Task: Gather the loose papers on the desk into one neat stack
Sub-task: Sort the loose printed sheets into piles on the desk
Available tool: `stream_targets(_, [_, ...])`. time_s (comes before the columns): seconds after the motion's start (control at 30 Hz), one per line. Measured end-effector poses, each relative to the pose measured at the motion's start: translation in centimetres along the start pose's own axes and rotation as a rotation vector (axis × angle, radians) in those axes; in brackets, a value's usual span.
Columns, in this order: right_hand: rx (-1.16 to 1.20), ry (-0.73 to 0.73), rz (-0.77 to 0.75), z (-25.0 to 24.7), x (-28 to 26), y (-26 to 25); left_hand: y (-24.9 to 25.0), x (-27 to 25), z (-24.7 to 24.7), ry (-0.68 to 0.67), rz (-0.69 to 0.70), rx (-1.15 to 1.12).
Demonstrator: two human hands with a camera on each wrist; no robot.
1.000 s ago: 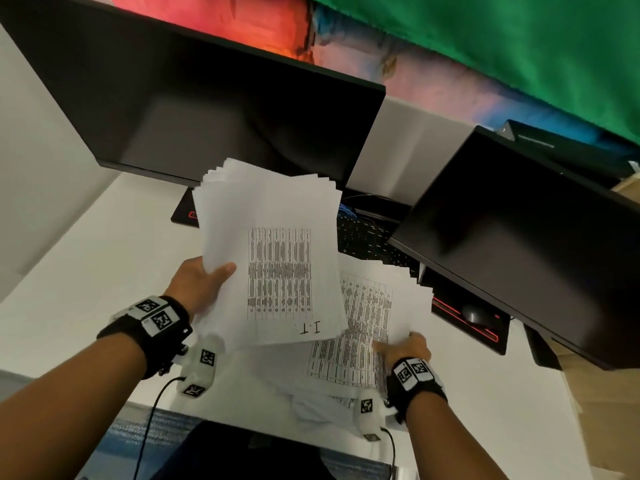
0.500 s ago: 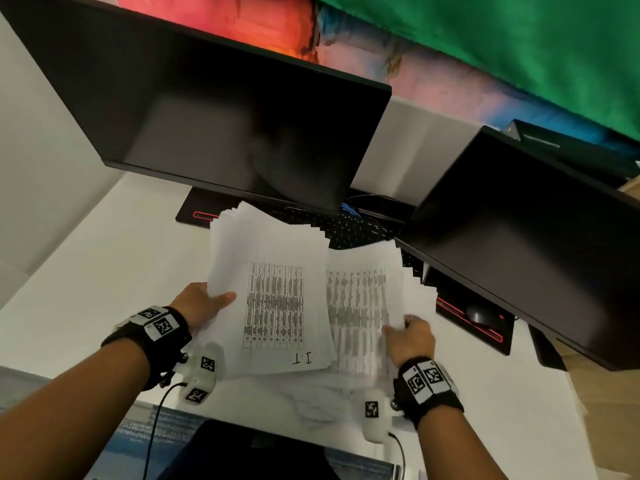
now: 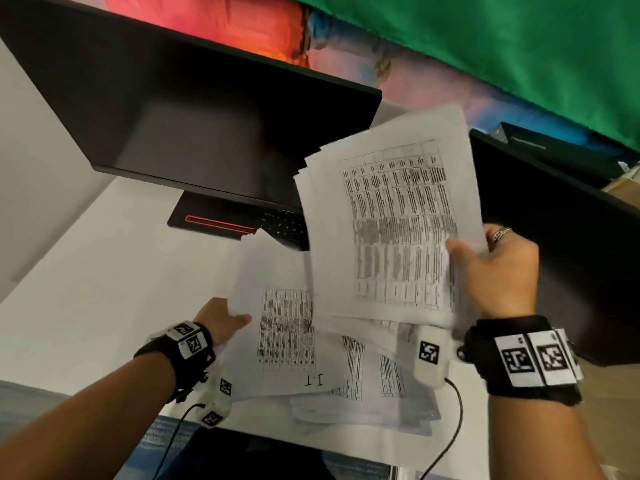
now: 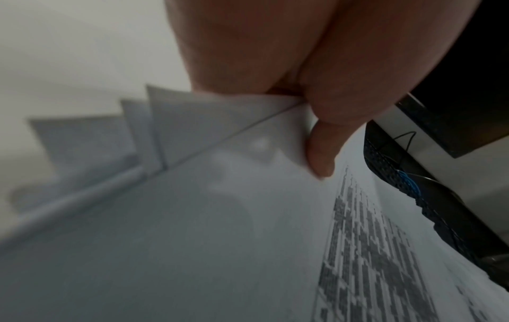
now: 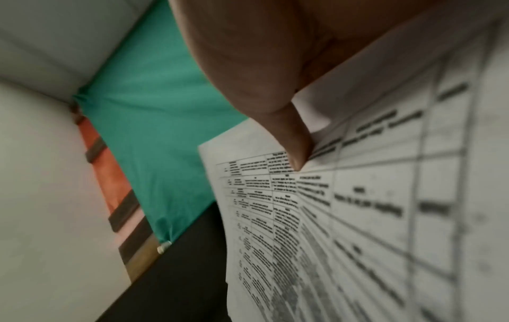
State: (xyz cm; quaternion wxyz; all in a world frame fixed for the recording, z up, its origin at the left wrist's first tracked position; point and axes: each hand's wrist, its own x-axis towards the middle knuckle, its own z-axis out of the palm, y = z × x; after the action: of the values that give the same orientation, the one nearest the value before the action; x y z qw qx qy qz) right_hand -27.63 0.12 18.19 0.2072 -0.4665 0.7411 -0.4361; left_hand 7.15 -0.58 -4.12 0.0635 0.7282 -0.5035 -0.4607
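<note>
My left hand [image 3: 225,322] pinches the left edge of a sheaf of printed sheets marked "I.T" [image 3: 277,327], thumb on top [image 4: 321,156]; the sheaf [image 4: 220,217] lies low over the desk. My right hand [image 3: 495,271] holds a second sheaf of table-printed pages [image 3: 391,220] raised and tilted in front of the monitors, its thumb pressed on the print [image 5: 296,156]. Those pages [image 5: 358,217] fill the right wrist view. More loose sheets [image 3: 374,396] lie spread on the white desk [image 3: 104,306] beneath both sheaves, near the front edge.
Two dark monitors stand behind: one at left [image 3: 180,116], one at right [image 3: 571,254]. A black keyboard [image 3: 287,226] lies partly under the papers, beside a monitor base with a red stripe [image 3: 214,221]. Cables [image 3: 446,448] trail off the desk's front edge.
My right hand has lifted a sheaf off the desk and swung it up and right, in front of the monitors. The left hand's sheaf has sunk lower toward the desk.
</note>
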Motion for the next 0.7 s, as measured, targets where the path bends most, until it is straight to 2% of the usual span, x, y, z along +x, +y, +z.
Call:
stream_targets(0.1, [0.004,-0.117,0.18,4.1,-0.1,4.4,0.7,-0.4,0.6,0.048,0.04,-0.08])
stream_targets(0.2, [0.024,-0.252,0.406,9.5,-1.3,9.3,1.1,-0.4,0.7,0.067,-0.034,-0.309])
stream_targets(0.27, [-0.144,-0.32,0.494,12.2,-2.7,11.5,1.4,-0.5,0.9,0.059,-0.079,-0.433])
stream_targets(0.37, [-0.42,-0.449,0.475,15.6,-5.3,13.6,2.1,-0.5,1.6,0.069,-0.102,-0.414])
stream_targets(0.47, [-0.418,-0.57,0.357,17.5,-7.5,14.0,1.8,-0.2,1.9,0.084,-0.041,-0.267])
stream_targets(0.53, [-0.453,-0.496,0.379,16.4,-7.4,14.6,1.2,0.1,1.7,0.113,0.018,-0.14])
stream_targets(0.63, [-0.659,-0.295,0.573,13.1,-7.0,16.8,1.0,-0.1,1.2,0.127,0.087,-0.083])
stream_targets(0.7, [-0.703,-0.308,0.631,12.1,-7.1,17.7,0.9,-0.3,1.0,0.136,0.104,-0.079])
